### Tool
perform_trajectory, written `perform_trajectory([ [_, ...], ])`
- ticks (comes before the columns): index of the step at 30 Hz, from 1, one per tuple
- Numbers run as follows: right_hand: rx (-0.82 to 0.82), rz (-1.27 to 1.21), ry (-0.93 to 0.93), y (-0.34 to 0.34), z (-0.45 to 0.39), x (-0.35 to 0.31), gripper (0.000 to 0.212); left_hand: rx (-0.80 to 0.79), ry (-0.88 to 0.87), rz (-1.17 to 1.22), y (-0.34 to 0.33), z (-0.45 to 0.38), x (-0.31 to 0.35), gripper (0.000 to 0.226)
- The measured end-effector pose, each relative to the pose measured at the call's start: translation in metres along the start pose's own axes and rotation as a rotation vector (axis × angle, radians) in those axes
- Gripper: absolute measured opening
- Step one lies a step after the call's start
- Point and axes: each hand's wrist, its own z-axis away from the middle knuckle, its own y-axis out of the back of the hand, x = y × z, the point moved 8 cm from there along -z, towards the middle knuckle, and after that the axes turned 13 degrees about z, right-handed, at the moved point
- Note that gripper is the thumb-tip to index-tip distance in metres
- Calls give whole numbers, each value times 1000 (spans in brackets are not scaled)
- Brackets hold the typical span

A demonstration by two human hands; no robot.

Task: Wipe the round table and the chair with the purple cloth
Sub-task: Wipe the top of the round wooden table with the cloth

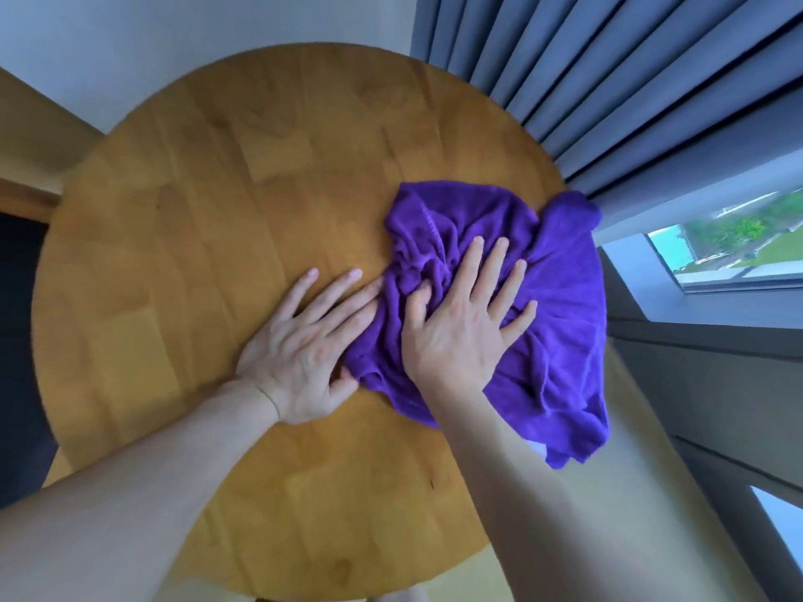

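Table wipe underway | right hand point(460, 328) flat, fingers spread, pressing purple cloth point(560, 323) onto round table point(182, 236), frame right | left hand point(304, 354) flat beside it, thumb touching cloth | chair not visible, judged undone

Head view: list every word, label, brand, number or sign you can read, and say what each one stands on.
None: no readable text anywhere in this view.
Purple cloth: no tag or label showing.
Round table: bare wood grain, no print.
Scene through the window: blurred, and no sign or lettering can be made out.
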Motion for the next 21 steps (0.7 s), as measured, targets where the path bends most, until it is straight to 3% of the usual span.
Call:
perform_trajectory([
  [9, 15, 303, 747, -6, 9, 23, 90, 32, 38, 16, 7, -1, 1, 63],
  [11, 40, 341, 819, -2, -13, 26, 88, 28, 49, 11, 6, 0, 1, 65],
  [18, 40, 192, 358, 6, -50, 7, 85, 28, 64, 17, 7, 1, 2, 76],
  [21, 24, 137, 280, 7, -35, -4, 83, -1, 64, 19, 7, 2, 2, 74],
])
